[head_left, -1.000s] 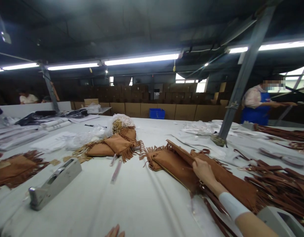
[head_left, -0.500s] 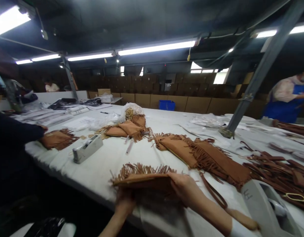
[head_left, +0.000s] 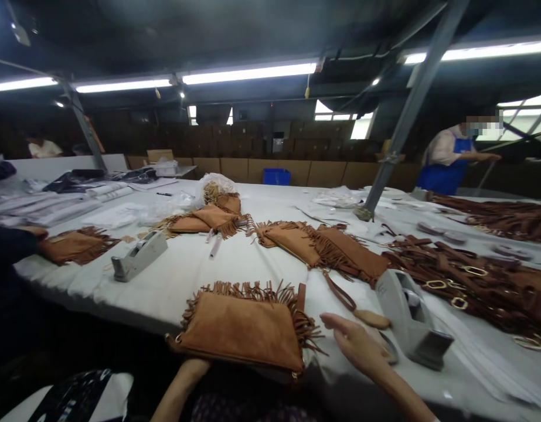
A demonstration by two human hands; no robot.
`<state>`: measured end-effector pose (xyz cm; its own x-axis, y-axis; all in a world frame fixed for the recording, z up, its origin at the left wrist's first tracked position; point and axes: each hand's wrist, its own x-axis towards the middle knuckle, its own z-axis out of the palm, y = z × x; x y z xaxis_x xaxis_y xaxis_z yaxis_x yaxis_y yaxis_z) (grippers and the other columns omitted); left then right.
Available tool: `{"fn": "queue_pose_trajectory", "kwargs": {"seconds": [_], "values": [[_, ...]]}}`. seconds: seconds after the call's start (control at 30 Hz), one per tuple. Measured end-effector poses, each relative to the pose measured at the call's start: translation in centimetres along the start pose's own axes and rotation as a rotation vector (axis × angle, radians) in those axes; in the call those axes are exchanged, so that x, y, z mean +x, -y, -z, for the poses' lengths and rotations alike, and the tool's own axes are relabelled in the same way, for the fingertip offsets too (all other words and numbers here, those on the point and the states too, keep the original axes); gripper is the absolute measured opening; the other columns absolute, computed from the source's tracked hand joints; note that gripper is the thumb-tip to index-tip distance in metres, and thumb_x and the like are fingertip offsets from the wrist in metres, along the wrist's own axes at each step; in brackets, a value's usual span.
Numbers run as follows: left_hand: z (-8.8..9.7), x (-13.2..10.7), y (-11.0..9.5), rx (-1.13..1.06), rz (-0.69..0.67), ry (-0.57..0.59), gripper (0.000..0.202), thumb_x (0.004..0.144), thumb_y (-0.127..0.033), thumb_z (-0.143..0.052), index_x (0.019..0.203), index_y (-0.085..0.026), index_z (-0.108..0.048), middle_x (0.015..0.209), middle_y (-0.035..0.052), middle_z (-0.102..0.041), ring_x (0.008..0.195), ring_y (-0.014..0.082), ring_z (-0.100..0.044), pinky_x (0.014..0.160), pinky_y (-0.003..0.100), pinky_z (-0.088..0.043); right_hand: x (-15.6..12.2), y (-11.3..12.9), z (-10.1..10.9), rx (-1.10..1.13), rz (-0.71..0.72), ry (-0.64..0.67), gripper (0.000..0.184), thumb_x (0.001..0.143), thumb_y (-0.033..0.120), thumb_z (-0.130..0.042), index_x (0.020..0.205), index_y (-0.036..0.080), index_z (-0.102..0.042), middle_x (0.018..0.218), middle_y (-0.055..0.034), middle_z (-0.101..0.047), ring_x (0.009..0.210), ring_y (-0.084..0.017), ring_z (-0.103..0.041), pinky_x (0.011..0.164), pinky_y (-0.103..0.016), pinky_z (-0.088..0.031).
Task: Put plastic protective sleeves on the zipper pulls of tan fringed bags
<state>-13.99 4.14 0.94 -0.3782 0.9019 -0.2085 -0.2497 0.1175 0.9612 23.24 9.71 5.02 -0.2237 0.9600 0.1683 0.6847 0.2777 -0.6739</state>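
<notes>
Your fringed suede pouch lies flat at the near edge of the table. Your left hand is hidden at its near side, grip undeterminable; your right hand is open, empty, near a tape dispenser. Expect a light, limp piece: take the body, not the fringe.

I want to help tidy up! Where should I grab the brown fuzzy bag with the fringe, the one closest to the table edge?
Grip the smooth, flat middle of the tan suede fringed pouch, coming from the near side. Its fringe runs along the far edge and right side and might snag, while its plain near edge lies at the rim of the white-covered table, within easy reach.
</notes>
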Motion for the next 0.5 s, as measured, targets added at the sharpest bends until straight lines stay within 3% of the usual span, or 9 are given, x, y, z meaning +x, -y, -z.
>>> {"fn": "queue_pose_trajectory", "kwargs": {"seconds": [0.1, 0.17, 0.3, 0.4, 0.47, 0.5], "values": [[0.5, -0.9, 1.3, -0.068, 0.185, 0.029, 0.017, 0.073, -0.022, -0.071, 0.089, -0.017, -0.068, 0.087, 0.0085, -0.073, 0.090, 0.0270, -0.065, 0.084, 0.038, -0.051, 0.8, -0.3, -1.7, -0.113, 0.167, -0.057, 0.049, 0.073, 0.007, -0.036, 0.111, 0.016, -0.066, 0.109, -0.0100, -0.070, 0.102, -0.021, -0.064, 0.093, -0.038, -0.048], [0.5, -2.2, 3.0, -0.169, 0.319, 0.063, 0.014, 0.066, -0.016, -0.073, 0.080, -0.015, -0.069, 0.078, 0.0077, -0.074, 0.084, 0.0264, -0.067, 0.082, 0.038, -0.051, 2.3, 0.2, -2.8, -0.231, 0.315, -0.004, 0.054, 0.069, 0.003, -0.039, 0.114, 0.019, -0.064, 0.121, -0.0098, -0.065, 0.115, -0.023, -0.056, 0.098, -0.042, -0.043], [-1.0, -5.9, 7.6, -0.424, 0.424, 0.269, 0.040, 0.046, -0.009, -0.082, 0.082, -0.016, -0.068, 0.090, 0.0087, -0.074, 0.095, 0.0276, -0.067, 0.087, 0.034, -0.048, 4.7, 2.0, -4.2, -0.517, 0.419, 0.189, 0.057, 0.065, 0.002, -0.047, 0.116, 0.024, -0.061, 0.134, -0.0088, -0.055, 0.130, -0.033, -0.039, 0.103, -0.059, -0.027], [-4.1, -8.0, 9.9, -0.560, 0.578, 0.344, 0.051, 0.048, -0.033, -0.089, 0.091, -0.020, -0.064, 0.103, 0.0109, -0.072, 0.098, 0.0307, -0.066, 0.083, 0.038, -0.050, 5.1, 2.8, -4.5, -0.618, 0.454, 0.184, 0.048, 0.070, 0.004, -0.048, 0.112, 0.023, -0.062, 0.116, -0.0099, -0.064, 0.120, -0.033, -0.048, 0.104, -0.063, -0.019], [-6.4, -8.1, 9.7, -0.563, 0.655, 0.302, 0.051, 0.057, -0.041, -0.085, 0.096, -0.018, -0.062, 0.103, 0.0134, -0.071, 0.093, 0.0293, -0.068, 0.077, 0.036, -0.052, 4.8, 2.8, -4.0, -0.640, 0.488, 0.124, 0.039, 0.076, 0.004, -0.047, 0.106, 0.022, -0.064, 0.099, -0.0082, -0.067, 0.104, -0.028, -0.058, 0.105, -0.053, -0.026], [-7.5, -7.7, 8.9, -0.560, 0.646, 0.228, 0.048, 0.063, -0.041, -0.081, 0.098, -0.016, -0.061, 0.100, 0.0140, -0.071, 0.087, 0.0270, -0.069, 0.073, 0.033, -0.053, 4.6, 2.6, -3.5, -0.644, 0.483, 0.092, 0.036, 0.078, 0.003, -0.045, 0.101, 0.022, -0.066, 0.091, -0.0070, -0.068, 0.095, -0.025, -0.061, 0.101, -0.046, -0.033]]}}
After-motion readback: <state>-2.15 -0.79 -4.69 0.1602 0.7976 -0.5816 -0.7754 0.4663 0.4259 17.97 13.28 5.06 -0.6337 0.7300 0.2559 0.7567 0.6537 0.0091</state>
